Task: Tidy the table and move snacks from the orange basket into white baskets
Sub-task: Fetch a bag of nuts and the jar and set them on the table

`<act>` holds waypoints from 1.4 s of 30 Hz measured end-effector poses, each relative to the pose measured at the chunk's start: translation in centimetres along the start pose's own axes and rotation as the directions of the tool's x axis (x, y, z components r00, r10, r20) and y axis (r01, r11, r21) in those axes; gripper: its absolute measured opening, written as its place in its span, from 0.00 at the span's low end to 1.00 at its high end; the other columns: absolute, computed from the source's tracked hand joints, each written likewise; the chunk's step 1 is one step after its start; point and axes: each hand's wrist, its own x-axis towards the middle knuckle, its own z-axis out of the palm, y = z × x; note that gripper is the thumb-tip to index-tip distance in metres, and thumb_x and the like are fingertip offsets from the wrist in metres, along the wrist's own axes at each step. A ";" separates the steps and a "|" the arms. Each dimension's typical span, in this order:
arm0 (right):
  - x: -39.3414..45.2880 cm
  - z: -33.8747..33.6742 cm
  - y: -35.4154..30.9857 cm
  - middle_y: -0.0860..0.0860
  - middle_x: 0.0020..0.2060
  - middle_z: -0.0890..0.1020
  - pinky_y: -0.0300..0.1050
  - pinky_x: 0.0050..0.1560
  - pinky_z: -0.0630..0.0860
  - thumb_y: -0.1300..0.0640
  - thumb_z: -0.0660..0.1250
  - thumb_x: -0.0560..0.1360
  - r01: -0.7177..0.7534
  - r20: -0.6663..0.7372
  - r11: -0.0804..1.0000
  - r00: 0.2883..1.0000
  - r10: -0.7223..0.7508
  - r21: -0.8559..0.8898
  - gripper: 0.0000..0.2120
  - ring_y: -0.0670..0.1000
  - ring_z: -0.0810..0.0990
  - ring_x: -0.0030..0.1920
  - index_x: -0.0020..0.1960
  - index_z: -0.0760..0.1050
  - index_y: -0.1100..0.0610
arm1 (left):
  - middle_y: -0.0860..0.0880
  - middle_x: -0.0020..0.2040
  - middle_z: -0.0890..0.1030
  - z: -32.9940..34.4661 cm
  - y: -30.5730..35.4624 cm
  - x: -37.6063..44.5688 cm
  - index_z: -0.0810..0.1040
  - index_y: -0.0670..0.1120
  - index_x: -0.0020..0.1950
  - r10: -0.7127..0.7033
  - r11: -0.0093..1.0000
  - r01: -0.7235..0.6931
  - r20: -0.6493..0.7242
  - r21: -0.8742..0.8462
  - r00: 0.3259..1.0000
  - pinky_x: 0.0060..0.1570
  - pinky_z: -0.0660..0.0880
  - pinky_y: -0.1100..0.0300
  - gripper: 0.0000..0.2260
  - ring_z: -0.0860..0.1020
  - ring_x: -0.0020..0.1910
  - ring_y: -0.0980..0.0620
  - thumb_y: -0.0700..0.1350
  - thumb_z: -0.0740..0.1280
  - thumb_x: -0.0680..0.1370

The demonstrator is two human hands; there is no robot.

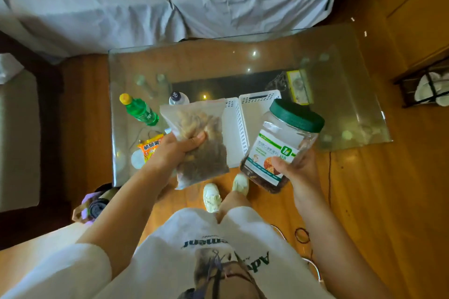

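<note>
My left hand (pixel 178 150) grips a frosted zip bag of brown snacks (pixel 198 138), held above the near edge of the glass table (pixel 340 114). My right hand (pixel 295 168) holds a clear plastic jar with a green lid (pixel 283 143), tilted, with dark nuts at its bottom. Two white perforated baskets (pixel 247 114) stand side by side on the table behind both items, partly hidden by them. An orange snack packet (pixel 150 147) lies at the table's left near edge. No orange basket is in view.
A green bottle with a yellow cap (pixel 139 109) and a clear water bottle (pixel 178 98) stand at the table's left. A yellow-green box (pixel 298 86) lies behind the baskets. A sofa with a white cover (pixel 145 2) runs along the far side. A bag (pixel 94 206) sits on the floor at the left.
</note>
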 end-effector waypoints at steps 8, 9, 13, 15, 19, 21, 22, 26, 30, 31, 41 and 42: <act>19.3 3.9 -2.7 0.45 0.59 0.73 0.32 0.41 0.78 0.64 0.77 0.62 0.051 0.021 0.992 0.999 -0.049 -0.119 0.43 0.43 0.77 0.56 0.66 0.56 0.45 | 0.46 0.41 0.79 2.1 6.0 14.8 0.77 0.46 0.44 -0.023 0.999 0.019 -0.135 -0.036 0.991 0.46 0.78 0.58 0.04 0.77 0.42 0.49 0.38 0.65 0.77; 21.4 4.5 -2.7 0.47 0.61 0.72 0.33 0.43 0.79 0.65 0.77 0.62 0.044 0.028 0.991 0.999 -0.041 -0.125 0.44 0.44 0.77 0.58 0.67 0.55 0.46 | 0.47 0.40 0.78 2.3 6.4 16.7 0.77 0.46 0.42 -0.026 0.999 0.021 -0.152 -0.033 0.988 0.42 0.78 0.62 0.05 0.77 0.39 0.51 0.38 0.65 0.77; 29.1 6.7 -2.4 0.48 0.63 0.71 0.41 0.51 0.79 0.67 0.79 0.58 0.079 0.012 0.977 0.997 -0.079 -0.200 0.46 0.48 0.74 0.61 0.67 0.58 0.49 | 0.53 0.32 0.79 2.9 7.5 24.5 0.75 0.46 0.43 -0.079 0.996 0.084 -0.193 0.016 0.978 0.30 0.75 0.66 0.03 0.77 0.27 0.59 0.39 0.67 0.76; 32.9 7.6 -1.5 0.46 0.60 0.70 0.42 0.59 0.73 0.66 0.80 0.56 0.120 0.043 0.941 0.993 -0.112 -0.318 0.47 0.46 0.72 0.61 0.67 0.59 0.48 | 0.54 0.28 0.75 3.1 7.6 29.0 0.73 0.46 0.46 -0.092 0.980 0.131 -0.243 0.153 0.966 0.18 0.67 0.72 0.04 0.72 0.20 0.60 0.43 0.68 0.75; 39.3 8.2 1.4 0.44 0.59 0.69 0.41 0.60 0.69 0.61 0.81 0.54 0.183 0.140 0.825 0.982 -0.128 -0.534 0.48 0.45 0.70 0.59 0.68 0.60 0.52 | 0.54 0.30 0.70 2.4 5.6 36.7 0.73 0.46 0.50 -0.104 0.889 0.226 -0.306 0.398 0.946 0.23 0.63 0.67 0.09 0.67 0.26 0.58 0.48 0.69 0.75; 41.6 7.9 3.1 0.46 0.61 0.68 0.39 0.61 0.67 0.60 0.80 0.55 0.203 0.192 0.772 0.976 -0.106 -0.603 0.48 0.44 0.68 0.60 0.69 0.60 0.52 | 0.53 0.30 0.70 2.0 3.9 39.6 0.73 0.46 0.50 -0.165 0.865 0.285 -0.302 0.414 0.939 0.19 0.64 0.68 0.10 0.66 0.26 0.58 0.49 0.69 0.74; 42.5 7.8 3.8 0.49 0.63 0.67 0.34 0.60 0.66 0.60 0.81 0.55 0.226 0.222 0.745 0.969 -0.108 -0.627 0.48 0.41 0.67 0.60 0.69 0.60 0.54 | 0.53 0.30 0.69 1.8 3.1 40.8 0.72 0.46 0.49 -0.194 0.856 0.310 -0.298 0.414 0.935 0.15 0.63 0.70 0.10 0.65 0.25 0.58 0.49 0.69 0.74; 45.1 7.1 6.7 0.53 0.59 0.61 0.12 0.48 0.57 0.62 0.82 0.52 0.363 0.351 0.659 0.923 -0.158 -0.659 0.49 0.18 0.57 0.52 0.68 0.62 0.60 | 0.53 0.31 0.71 1.7 0.4 44.3 0.72 0.46 0.50 -0.255 0.818 0.369 -0.297 0.442 0.920 0.17 0.65 0.70 0.10 0.67 0.26 0.58 0.49 0.69 0.75; 47.0 6.8 8.3 0.53 0.60 0.63 0.18 0.57 0.61 0.62 0.82 0.52 0.422 0.450 0.623 0.884 -0.124 -0.658 0.50 0.22 0.58 0.57 0.68 0.61 0.56 | 0.51 0.40 0.76 1.4 -1.9 46.7 0.71 0.42 0.62 -0.251 0.811 0.362 -0.285 0.459 0.925 0.34 0.71 0.65 0.19 0.74 0.35 0.55 0.46 0.70 0.74; 47.3 6.8 8.4 0.54 0.62 0.64 0.24 0.59 0.65 0.60 0.81 0.52 0.420 0.468 0.621 0.879 -0.096 -0.662 0.49 0.27 0.61 0.59 0.67 0.61 0.54 | 0.48 0.46 0.78 1.4 -2.2 46.9 0.71 0.42 0.64 -0.245 0.814 0.356 -0.285 0.458 0.927 0.40 0.73 0.62 0.20 0.76 0.41 0.51 0.46 0.70 0.74; 47.1 5.6 9.7 0.43 0.63 0.66 0.15 0.52 0.60 0.62 0.74 0.67 0.289 0.408 0.654 0.912 0.033 -0.699 0.39 0.32 0.64 0.59 0.73 0.59 0.57 | 0.42 0.55 0.76 0.4 -2.4 46.5 0.66 0.40 0.68 -0.344 0.736 0.494 -0.373 0.463 0.862 0.38 0.72 0.61 0.26 0.74 0.45 0.49 0.46 0.69 0.74; 47.0 5.5 9.5 0.45 0.64 0.66 0.15 0.53 0.60 0.63 0.72 0.68 0.292 0.415 0.654 0.909 0.038 -0.698 0.37 0.34 0.64 0.60 0.73 0.59 0.57 | 0.42 0.54 0.76 0.5 -2.2 46.3 0.66 0.40 0.68 -0.354 0.727 0.509 -0.383 0.462 0.853 0.39 0.72 0.61 0.25 0.74 0.45 0.49 0.46 0.68 0.75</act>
